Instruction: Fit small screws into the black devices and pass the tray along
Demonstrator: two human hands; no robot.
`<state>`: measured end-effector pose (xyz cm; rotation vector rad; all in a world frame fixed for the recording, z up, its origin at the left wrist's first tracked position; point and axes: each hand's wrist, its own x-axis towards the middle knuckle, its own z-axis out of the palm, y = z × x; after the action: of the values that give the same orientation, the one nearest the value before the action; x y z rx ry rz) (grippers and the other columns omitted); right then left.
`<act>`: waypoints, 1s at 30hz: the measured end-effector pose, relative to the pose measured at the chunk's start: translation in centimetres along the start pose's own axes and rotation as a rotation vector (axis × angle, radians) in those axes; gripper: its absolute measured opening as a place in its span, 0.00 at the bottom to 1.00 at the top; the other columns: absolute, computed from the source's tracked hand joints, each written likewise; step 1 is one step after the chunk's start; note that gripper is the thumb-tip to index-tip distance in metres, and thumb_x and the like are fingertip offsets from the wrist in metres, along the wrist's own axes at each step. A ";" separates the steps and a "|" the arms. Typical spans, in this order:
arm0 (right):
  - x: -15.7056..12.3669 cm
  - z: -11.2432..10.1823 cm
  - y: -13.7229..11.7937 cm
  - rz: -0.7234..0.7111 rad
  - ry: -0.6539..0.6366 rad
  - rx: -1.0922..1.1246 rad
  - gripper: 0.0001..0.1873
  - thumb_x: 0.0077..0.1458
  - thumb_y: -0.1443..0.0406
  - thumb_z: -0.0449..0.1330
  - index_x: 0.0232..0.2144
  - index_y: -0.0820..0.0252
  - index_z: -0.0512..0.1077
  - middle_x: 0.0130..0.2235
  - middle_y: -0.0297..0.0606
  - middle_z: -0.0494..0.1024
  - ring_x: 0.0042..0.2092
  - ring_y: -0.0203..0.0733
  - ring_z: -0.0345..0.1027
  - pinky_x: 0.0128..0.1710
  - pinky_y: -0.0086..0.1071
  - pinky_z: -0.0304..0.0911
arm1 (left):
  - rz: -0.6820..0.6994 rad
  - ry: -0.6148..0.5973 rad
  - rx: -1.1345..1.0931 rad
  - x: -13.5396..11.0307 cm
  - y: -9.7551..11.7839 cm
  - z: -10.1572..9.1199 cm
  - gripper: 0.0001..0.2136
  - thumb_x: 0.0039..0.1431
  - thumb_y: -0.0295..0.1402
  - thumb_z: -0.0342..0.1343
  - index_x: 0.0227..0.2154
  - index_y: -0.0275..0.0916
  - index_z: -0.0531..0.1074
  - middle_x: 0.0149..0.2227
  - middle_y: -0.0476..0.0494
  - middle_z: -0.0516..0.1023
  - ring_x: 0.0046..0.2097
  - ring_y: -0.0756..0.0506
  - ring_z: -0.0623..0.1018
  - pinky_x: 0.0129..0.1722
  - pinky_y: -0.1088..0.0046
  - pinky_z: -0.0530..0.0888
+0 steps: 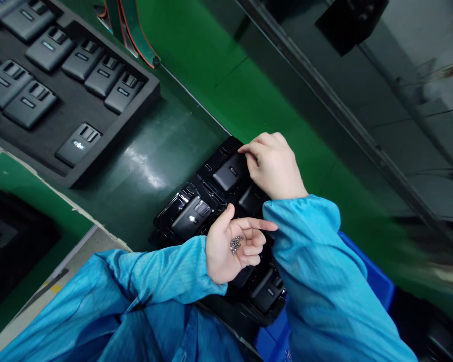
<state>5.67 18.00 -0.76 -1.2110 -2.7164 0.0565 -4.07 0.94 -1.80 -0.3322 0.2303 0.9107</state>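
Holding loose screws [235, 245], head view: left hand [222, 256] palm up, fingers loosely curled, index straight. Right hand [275, 163] at far end of black tray [175, 203] on desk [147, 163], thumb and index close together; can't tell if pinching anything. Dark modules [192, 217] already sit in black tray. Palm screws unused, so looks unfinished; fitted count unreadable. More modules lie in foam tray [113, 138].
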 end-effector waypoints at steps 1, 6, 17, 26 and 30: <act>-0.3 0.1 0.1 0.005 0.011 0.013 0.18 0.64 0.68 0.49 0.41 0.62 0.79 0.40 0.47 0.76 0.44 0.53 0.65 0.45 0.49 0.66 | 0.001 -0.001 0.004 0.0 0.0 0.1 0.38 0.73 0.48 0.27 0.34 0.26 0.80 0.21 0.47 0.62 0.19 0.55 0.56 0.17 0.80 0.52; -1.6 0.1 0.2 0.012 0.027 0.047 0.20 0.65 0.68 0.47 0.46 0.62 0.79 0.41 0.47 0.76 0.43 0.52 0.64 0.46 0.49 0.66 | -0.010 -0.014 0.029 0.0 0.2 0.1 0.37 0.73 0.47 0.29 0.34 0.27 0.80 0.20 0.51 0.56 0.19 0.56 0.49 0.17 0.81 0.48; -1.5 0.7 -0.7 0.038 -0.022 0.058 0.24 0.65 0.69 0.44 0.53 0.61 0.76 0.46 0.51 0.74 0.46 0.54 0.65 0.49 0.51 0.65 | -0.029 -0.066 0.086 0.0 0.4 -0.4 0.34 0.74 0.46 0.31 0.34 0.29 0.80 0.19 0.55 0.51 0.19 0.55 0.43 0.16 0.82 0.46; -10.3 -6.9 -2.8 0.367 0.451 0.383 0.11 0.61 0.68 0.56 0.42 0.56 0.76 0.43 0.43 0.77 0.47 0.48 0.72 0.49 0.46 0.68 | -0.028 0.013 0.209 -0.3 0.7 0.1 0.26 0.75 0.40 0.38 0.27 0.34 0.75 0.18 0.59 0.42 0.19 0.55 0.40 0.16 0.84 0.45; -19.5 -7.7 -5.6 0.750 0.619 0.667 0.10 0.60 0.61 0.62 0.44 0.51 0.75 0.47 0.41 0.77 0.51 0.48 0.73 0.56 0.49 0.68 | -0.056 0.022 0.312 -0.9 0.4 1.0 0.22 0.74 0.40 0.42 0.25 0.36 0.69 0.20 0.59 0.39 0.20 0.55 0.39 0.17 0.84 0.45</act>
<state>15.63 -0.49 4.71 -1.5747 -1.4366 0.5258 -4.92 0.87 -0.68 -0.0589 0.3766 0.8019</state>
